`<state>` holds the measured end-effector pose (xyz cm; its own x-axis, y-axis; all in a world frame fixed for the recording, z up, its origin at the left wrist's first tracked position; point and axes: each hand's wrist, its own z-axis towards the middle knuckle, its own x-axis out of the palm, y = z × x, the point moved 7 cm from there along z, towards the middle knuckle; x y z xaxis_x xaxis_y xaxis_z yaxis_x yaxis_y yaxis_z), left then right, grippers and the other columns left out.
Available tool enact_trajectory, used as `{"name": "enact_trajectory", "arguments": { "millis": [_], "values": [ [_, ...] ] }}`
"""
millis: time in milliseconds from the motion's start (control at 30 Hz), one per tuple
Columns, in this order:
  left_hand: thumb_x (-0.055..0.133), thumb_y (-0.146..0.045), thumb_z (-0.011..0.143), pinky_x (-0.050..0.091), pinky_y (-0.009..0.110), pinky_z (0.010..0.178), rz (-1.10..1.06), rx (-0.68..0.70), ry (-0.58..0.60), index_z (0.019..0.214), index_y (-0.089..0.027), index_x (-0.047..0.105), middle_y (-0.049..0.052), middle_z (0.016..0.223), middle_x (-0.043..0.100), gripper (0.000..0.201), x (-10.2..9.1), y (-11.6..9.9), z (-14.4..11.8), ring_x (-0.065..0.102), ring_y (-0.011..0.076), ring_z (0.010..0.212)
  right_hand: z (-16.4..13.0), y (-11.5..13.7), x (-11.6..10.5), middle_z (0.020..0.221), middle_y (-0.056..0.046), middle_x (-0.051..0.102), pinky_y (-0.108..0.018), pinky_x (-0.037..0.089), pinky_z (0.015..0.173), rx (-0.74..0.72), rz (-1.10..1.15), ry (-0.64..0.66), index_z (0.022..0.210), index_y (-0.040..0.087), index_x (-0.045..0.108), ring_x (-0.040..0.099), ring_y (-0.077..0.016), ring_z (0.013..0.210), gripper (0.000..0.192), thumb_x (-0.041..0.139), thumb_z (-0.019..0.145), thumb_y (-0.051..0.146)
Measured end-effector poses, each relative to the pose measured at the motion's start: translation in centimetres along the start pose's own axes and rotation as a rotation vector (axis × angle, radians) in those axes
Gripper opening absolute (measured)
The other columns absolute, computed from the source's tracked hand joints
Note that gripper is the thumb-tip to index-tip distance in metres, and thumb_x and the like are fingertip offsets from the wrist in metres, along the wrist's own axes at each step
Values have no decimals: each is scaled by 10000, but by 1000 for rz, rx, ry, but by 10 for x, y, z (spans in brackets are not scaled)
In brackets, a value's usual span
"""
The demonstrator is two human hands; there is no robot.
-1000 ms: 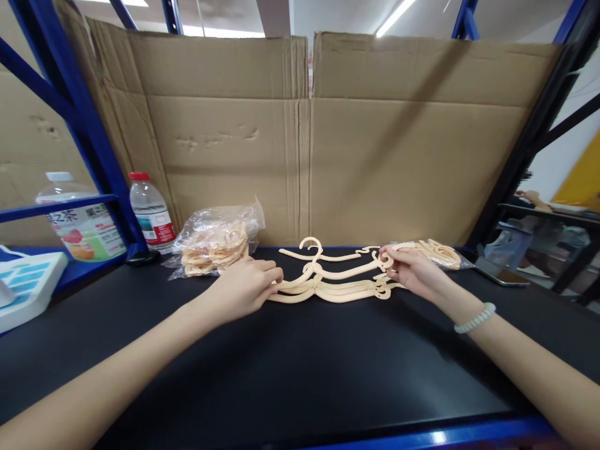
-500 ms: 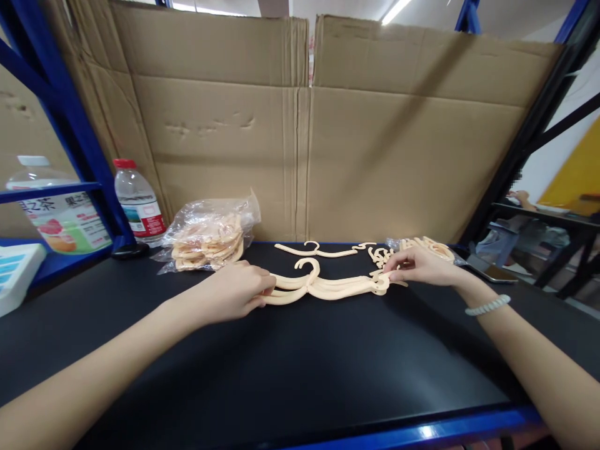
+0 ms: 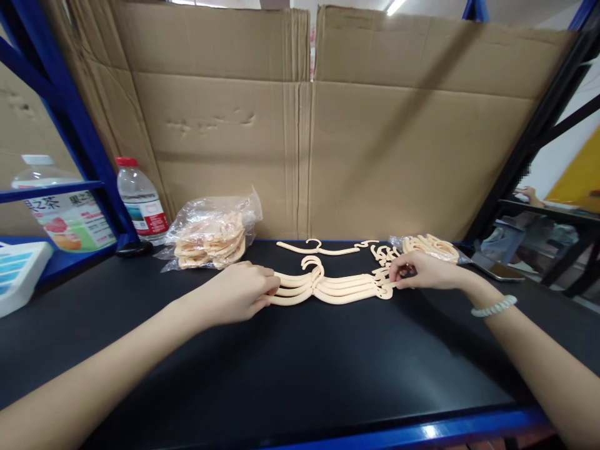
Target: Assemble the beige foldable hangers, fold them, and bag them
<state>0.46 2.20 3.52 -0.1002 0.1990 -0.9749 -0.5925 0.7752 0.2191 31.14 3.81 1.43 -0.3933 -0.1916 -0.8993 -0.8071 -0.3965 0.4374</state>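
Several cream plastic clothes hangers (image 3: 344, 290) lie overlapped, slightly fanned, on the black tabletop in front of me, their hooks bunched at the middle. My left hand (image 3: 248, 289) is closed around their left ends, which its fingers hide. At their right ends sit small cream hook pieces (image 3: 384, 291). My right hand (image 3: 417, 272) pinches the tip of one of these between thumb and fingers; whether that piece is joined to a hanger I cannot tell. Beyond the hangers, a single hanger (image 3: 328, 251) with a small hook at its right end lies near the back edge.
Loose small hooks (image 3: 382, 253) lie behind my right hand, beside a plastic bag of cream parts (image 3: 434, 247). A bag of hangers (image 3: 210, 240) and a water bottle (image 3: 143, 203) stand back left. A phone-like flat object (image 3: 499, 269) is at right. Cardboard (image 3: 398, 144) walls the back.
The right arms of the hangers have fanned apart, showing separate bars. My right hand has shifted slightly to the right and down at their ends. My left hand keeps its grip.
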Motion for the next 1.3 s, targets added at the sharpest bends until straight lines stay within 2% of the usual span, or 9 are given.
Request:
{"name": "enact_trajectory", "arguments": {
  "millis": [133, 233, 333, 433, 600, 1067, 1133, 1200, 1300],
  "values": [
    [472, -154, 849, 435, 376, 764, 60, -91, -116, 938, -154, 611, 92, 975, 634, 165, -4, -13, 2, 598, 253, 893, 2, 24, 0, 929, -74, 683, -349, 504, 762, -56, -64, -191, 931, 173, 660, 631, -215, 846, 232, 531, 828, 337],
    [446, -184, 875, 411, 429, 940, -22, -161, -217, 1169, -138, 561, 131, 1263, 563, 319, 1, -29, 4, 526, 278, 1141, 4, 55, 14, 1191, -117, 615, -405, 450, 965, -123, -92, -378, 1177, 168, 579, 567, -241, 1113, 369, 461, 894, 372],
    [388, -354, 924, 263, 551, 1082, -91, -244, -166, 1369, -93, 416, 179, 1445, 414, 517, 20, -40, 5, 374, 324, 1330, 8, 86, 50, 1440, -150, 419, -462, 312, 1107, -160, -205, -281, 1387, 126, 414, 344, -269, 1354, 532, 374, 941, 414],
    [290, -377, 942, 155, 632, 1094, -117, -310, -98, 1429, -66, 335, 193, 1498, 306, 579, 35, -42, 5, 272, 339, 1389, 9, 102, 77, 1523, -157, 257, -499, 204, 1151, -145, -308, -122, 1465, 73, 278, 163, -286, 1424, 653, 319, 955, 479],
    [253, -424, 949, 148, 637, 1092, -198, -329, -22, 1462, -82, 272, 178, 1528, 196, 617, 44, -36, 10, 173, 335, 1419, 11, 98, 83, 1544, -159, 133, -523, 147, 1156, -110, -327, -35, 1487, 44, 171, 89, -284, 1432, 713, 210, 965, 528],
    [240, -459, 951, 100, 634, 1100, -236, -352, -20, 1469, -99, 243, 168, 1541, 180, 631, 50, -31, 16, 155, 316, 1429, 16, 90, 81, 1543, -166, 129, -515, 135, 1159, -131, -288, -54, 1491, 61, 173, 92, -287, 1432, 713, 249, 961, 532],
    [271, -451, 944, 105, 648, 1091, -220, -354, -59, 1455, -92, 268, 186, 1533, 215, 624, 47, -31, 15, 181, 333, 1421, 16, 89, 80, 1542, -164, 142, -524, 140, 1156, -138, -280, -70, 1492, 73, 179, 100, -288, 1431, 708, 257, 960, 535],
    [347, -395, 923, 135, 654, 1079, -183, -328, -170, 1422, -97, 321, 199, 1510, 285, 582, 36, -34, 14, 231, 353, 1398, 17, 89, 81, 1541, -163, 144, -530, 139, 1154, -142, -287, -77, 1491, 72, 182, 103, -288, 1430, 706, 253, 961, 533],
    [422, -222, 867, 329, 544, 1020, -162, -152, -338, 1252, -146, 497, 163, 1330, 507, 399, 15, -53, 12, 441, 320, 1232, 17, 90, 81, 1536, -165, 154, -549, 158, 1145, -147, -284, -87, 1489, 78, 196, 114, -297, 1428, 699, 257, 961, 531]
  ]
}}
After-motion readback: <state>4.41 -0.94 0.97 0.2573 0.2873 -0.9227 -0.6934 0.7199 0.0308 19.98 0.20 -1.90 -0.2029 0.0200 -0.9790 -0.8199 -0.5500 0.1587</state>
